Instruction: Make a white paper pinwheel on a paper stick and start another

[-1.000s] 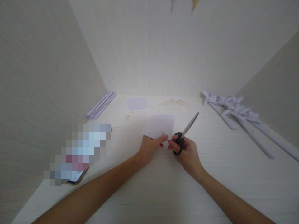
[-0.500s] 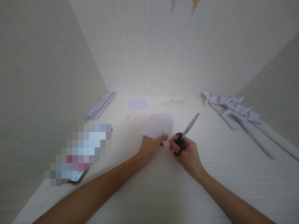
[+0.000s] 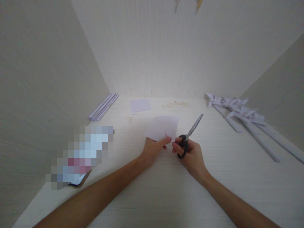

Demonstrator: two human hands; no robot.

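A square of white paper [image 3: 162, 126] is pinched at its near edge between the thumb and fingers of my left hand [image 3: 153, 150]. A slit shows in the sheet beside my left thumb. Black-handled scissors [image 3: 184, 146] hang on my right hand [image 3: 192, 156], with their blades together and pointing up and away to the right. The thumb and fingertips of that hand pinch close to the paper's near right corner; whether they touch it I cannot tell.
Rolled paper sticks [image 3: 104, 107] lie at the left wall. Paper pinwheels [image 3: 247, 112] on sticks rest at the right. Another paper square [image 3: 140, 105] lies behind, near small yellowish scraps [image 3: 177, 104]. A phone [image 3: 80, 179], mostly blurred out, is at the left.
The paper and the scissors have shifted very slightly to the right. Both hands keep nearly the same pose and grip.
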